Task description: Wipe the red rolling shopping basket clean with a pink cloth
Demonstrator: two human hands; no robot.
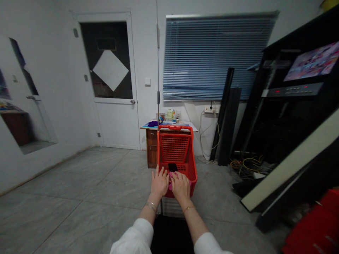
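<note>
A red plastic shopping cart (195, 165) stands in front of me, its handle (175, 127) on the far side. My left hand (160, 182) lies at the near left rim, fingers stretched out and apart. Beside it, my right hand (180, 185) is closed over a pink cloth (171, 184), pressed at the cart's near edge; part of the cloth is hidden under the fingers. Inside the basket, just beyond my hands, lies a small black object (173, 167) whose kind I cannot make out.
Behind the cart stands a small brown desk (152, 148) with several items and a purple cloth (154, 124). A white door (116, 123) is at back left. Black panels (230, 123), tangled cables (246, 165) and a leaning white board (288, 165) line the right side.
</note>
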